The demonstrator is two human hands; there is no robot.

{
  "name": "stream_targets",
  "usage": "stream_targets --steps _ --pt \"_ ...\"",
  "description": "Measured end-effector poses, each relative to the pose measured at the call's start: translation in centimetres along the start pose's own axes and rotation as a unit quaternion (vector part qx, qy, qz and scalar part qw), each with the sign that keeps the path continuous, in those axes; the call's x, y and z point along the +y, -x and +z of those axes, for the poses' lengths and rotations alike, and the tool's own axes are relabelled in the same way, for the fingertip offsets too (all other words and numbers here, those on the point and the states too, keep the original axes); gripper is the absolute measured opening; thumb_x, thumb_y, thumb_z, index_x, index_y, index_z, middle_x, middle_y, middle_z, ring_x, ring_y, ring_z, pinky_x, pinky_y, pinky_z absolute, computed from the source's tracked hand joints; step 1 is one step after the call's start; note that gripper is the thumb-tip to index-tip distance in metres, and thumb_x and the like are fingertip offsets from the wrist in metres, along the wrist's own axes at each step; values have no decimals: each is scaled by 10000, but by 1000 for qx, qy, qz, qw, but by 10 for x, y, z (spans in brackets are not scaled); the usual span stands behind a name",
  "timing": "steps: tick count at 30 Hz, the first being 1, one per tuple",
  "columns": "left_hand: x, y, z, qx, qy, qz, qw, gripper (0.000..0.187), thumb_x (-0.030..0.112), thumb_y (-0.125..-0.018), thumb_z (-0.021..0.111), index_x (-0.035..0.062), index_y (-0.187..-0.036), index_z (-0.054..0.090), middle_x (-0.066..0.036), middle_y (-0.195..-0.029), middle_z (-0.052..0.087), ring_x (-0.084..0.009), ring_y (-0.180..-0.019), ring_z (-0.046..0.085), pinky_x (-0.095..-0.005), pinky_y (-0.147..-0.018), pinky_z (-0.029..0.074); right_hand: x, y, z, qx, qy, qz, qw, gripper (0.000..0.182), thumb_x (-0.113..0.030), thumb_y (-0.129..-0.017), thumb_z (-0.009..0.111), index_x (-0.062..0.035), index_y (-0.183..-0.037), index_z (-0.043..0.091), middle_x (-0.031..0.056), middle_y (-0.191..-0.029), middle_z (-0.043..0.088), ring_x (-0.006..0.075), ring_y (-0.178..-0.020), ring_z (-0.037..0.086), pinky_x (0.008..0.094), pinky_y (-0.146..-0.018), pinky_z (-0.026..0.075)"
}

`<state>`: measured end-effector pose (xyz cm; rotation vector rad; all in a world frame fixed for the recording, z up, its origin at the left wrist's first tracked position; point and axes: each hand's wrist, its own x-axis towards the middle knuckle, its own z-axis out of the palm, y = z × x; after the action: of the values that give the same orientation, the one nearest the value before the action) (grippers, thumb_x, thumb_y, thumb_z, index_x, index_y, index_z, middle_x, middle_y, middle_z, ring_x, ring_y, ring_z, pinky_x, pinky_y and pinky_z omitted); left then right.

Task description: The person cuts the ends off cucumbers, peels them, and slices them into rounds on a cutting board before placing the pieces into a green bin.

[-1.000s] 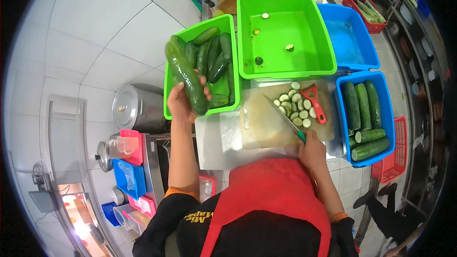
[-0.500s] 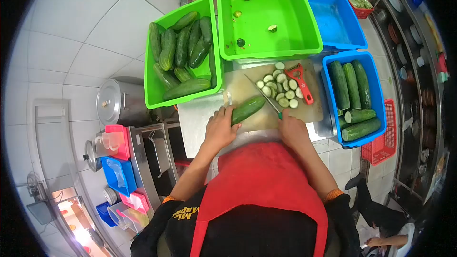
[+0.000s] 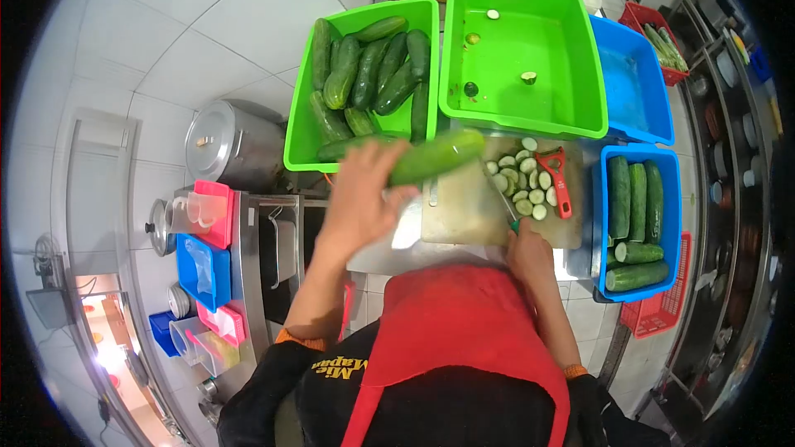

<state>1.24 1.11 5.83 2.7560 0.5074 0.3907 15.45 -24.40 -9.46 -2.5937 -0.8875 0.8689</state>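
My left hand (image 3: 364, 194) is wrapped round a whole green cucumber (image 3: 439, 157), raised above the left part of the cutting board (image 3: 460, 215) near the front of a green tub. Motion blurs this hand slightly. Low on the board, my right hand (image 3: 528, 252) grips a knife (image 3: 501, 196) by its green handle, with the blade pointing away to the upper left. Beside the blade lie several cucumber slices (image 3: 523, 180) in a loose pile. A red peeler (image 3: 561, 185) rests to their right on the board.
One green tub (image 3: 397, 124) holds several cucumbers; another green tub (image 3: 530, 41) has a few cut ends. Right of the board, a blue tub (image 3: 676, 199) contains more cucumbers, with another blue tub (image 3: 633, 74) behind. A large metal pot (image 3: 217, 145) stands left.
My left hand has lifted the cucumber off the board, up and toward the green tub. My right hand stays low with the knife. The whole view has shifted.
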Motion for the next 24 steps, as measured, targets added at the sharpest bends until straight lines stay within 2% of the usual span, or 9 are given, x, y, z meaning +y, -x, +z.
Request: stream_targets --steps 2,3,5,8,10,13,20,23,24 --pt "-16 -21 -18 42 -86 -71 993 562 230 -814 755 106 -1329 567 -167 -1160 581 -390 -1063 530 -479 -934 422 0 -2 -1 -2 0 2 1000 302 -284 -1000 502 -1 -1097 466 319 -860 678 495 -846 668 579 -764 514" --pt "-33 -32 -19 45 -86 -71 993 562 230 -814 755 106 -1329 567 -167 -1160 581 -390 -1063 530 -479 -934 422 1 -3 -1 3 -5 -4 1000 299 -283 -998 506 -2 -1093 468 319 -855 677 495 -843 668 580 -763 515" --pt "-71 -46 -3 56 -200 -146 967 565 225 -840 733 151 -1368 547 -128 -1224 568 -367 -1106 530 -498 -920 408 3 -2 -2 11 -10 -9 1000 297 -282 -997 510 -3 -1089 470 318 -850 677 495 -839 668 580 -761 516" --pt "-96 -57 26 1 -215 -135 967 550 214 -853 722 155 -1371 546 -94 -1260 572 -359 -1136 531 -502 -916 409 1 -1 -4 16 -14 -8 1000 293 -277 -991 522 -3 -1085 479 312 -845 679 492 -828 671 578 -756 517" --pt "-80 -71 34 29 -206 -114 971 480 207 -855 721 154 -1317 600 -75 -1234 599 -348 -1134 546 -497 -924 415 2 -2 -1 21 -12 -6 1000 287 -274 -987 529 -6 -1081 487 308 -834 678 493 -814 670 582 -749 516" --pt "-80 -87 48 22 -95 -108 989 342 212 -872 704 119 -1200 675 -97 -1126 642 -339 -1060 588 -491 -922 442 3 -2 0 21 -9 -3 1000 296 -282 -985 533 -9 -1088 486 306 -833 678 493 -807 669 583 -744 516" --pt "-122 -149 62 76 -99 -104 987 380 240 -879 690 63 -1214 657 -172 -1172 634 -369 -1101 584 -489 -933 469 5 -4 2 21 -7 -4 1000 286 -277 -985 532 -15 -1087 481 302 -820 676 495 -795 666 591 -736 509" --pt "-152 -181 58 1 -144 -166 976 461 354 -933 625 34 -1263 642 -208 -1221 642 -397 -1161 585 -488 -979 470 4 -4 1 23 -8 0 1000 278 -269 -984 532 -14 -1082 480 301 -809 674 496 -789 666 594 -734 508" --pt "-153 -192 58 5 -143 -163 976 461 354 -933 625 34 -1263 642 -208 -1221 642 -397 -1161 585 -488 -979 470 5 -4 3 27 -9 -5 1000 284 -271 -981 538 -12 -1084 480 299 -803 673 494 -787 667 593 -735 508"
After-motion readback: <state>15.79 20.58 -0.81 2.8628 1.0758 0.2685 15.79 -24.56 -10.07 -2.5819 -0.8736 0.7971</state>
